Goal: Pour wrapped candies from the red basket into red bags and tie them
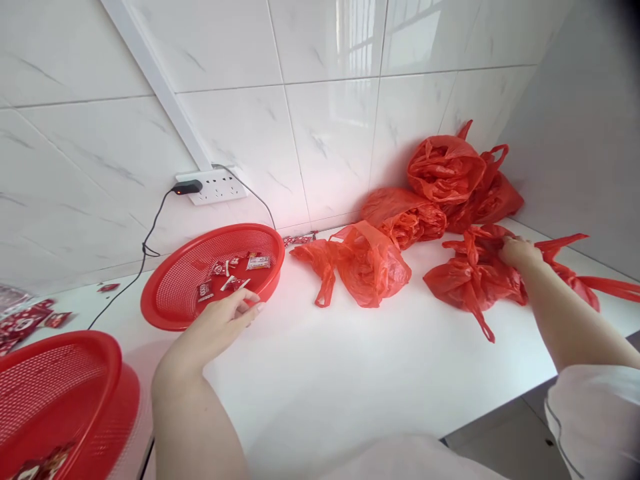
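Observation:
My left hand (pixel 231 315) is at the front rim of a round red plastic basket (pixel 170 293), fingers bent and a little apart, with nothing seen in it. Small red and white packets (pixel 258 262) lie inside that basket. On the right, my right hand (pixel 520 253) reaches onto a heap of red plastic bags (pixel 470 280); its fingers are pressed down among the bags and mostly hidden, so its grip cannot be made out. Another red bag (pixel 373 263) lies crumpled on the white table (pixel 320 373) between my hands.
Several stuffed red bags (pixel 445 167) are piled against the tiled wall. A second red basket (pixel 50 393) stands at the lower left, near loose packets (pixel 25 325). A power strip (pixel 217 187) with a black plug and cables is on the wall.

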Demonstrator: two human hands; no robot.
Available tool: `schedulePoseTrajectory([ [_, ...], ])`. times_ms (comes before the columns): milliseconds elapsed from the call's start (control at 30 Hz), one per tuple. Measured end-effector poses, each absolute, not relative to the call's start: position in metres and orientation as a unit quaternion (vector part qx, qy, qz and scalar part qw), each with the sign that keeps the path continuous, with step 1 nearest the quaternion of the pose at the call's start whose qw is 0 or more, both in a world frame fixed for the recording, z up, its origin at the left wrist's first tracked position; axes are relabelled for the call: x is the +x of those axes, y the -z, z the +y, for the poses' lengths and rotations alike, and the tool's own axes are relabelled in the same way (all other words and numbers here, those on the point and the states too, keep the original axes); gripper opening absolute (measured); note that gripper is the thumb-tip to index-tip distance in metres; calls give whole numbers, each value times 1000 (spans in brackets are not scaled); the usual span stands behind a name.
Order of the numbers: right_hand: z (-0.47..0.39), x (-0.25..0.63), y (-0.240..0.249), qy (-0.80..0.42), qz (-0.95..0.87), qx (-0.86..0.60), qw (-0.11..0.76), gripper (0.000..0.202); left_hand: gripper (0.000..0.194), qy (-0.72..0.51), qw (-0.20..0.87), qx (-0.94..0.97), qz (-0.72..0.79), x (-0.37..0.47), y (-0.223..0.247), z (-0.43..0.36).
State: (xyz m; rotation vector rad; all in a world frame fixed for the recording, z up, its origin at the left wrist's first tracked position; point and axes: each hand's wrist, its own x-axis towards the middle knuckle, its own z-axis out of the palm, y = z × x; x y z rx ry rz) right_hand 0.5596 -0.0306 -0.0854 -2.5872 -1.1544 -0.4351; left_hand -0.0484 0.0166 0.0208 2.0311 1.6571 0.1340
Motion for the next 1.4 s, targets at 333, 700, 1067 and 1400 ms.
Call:
schedulePoseTrajectory([
  [333, 3, 438, 13, 195, -545, -765, 282, 37, 39, -23, 272, 736, 620, -48, -13, 21],
  [700, 61, 212, 76, -153, -714, -629, 266, 25, 42, -35, 288, 755, 588, -37, -5, 19],
  [1067, 91, 210, 80, -187, -629, -656, 372, 29, 27, -172, 230, 820, 496, -15, -5, 9],
  [1400, 12, 217, 4, -474, -644, -347, 490, 45, 25, -202, 179, 887, 375, 31, 9, -5],
])
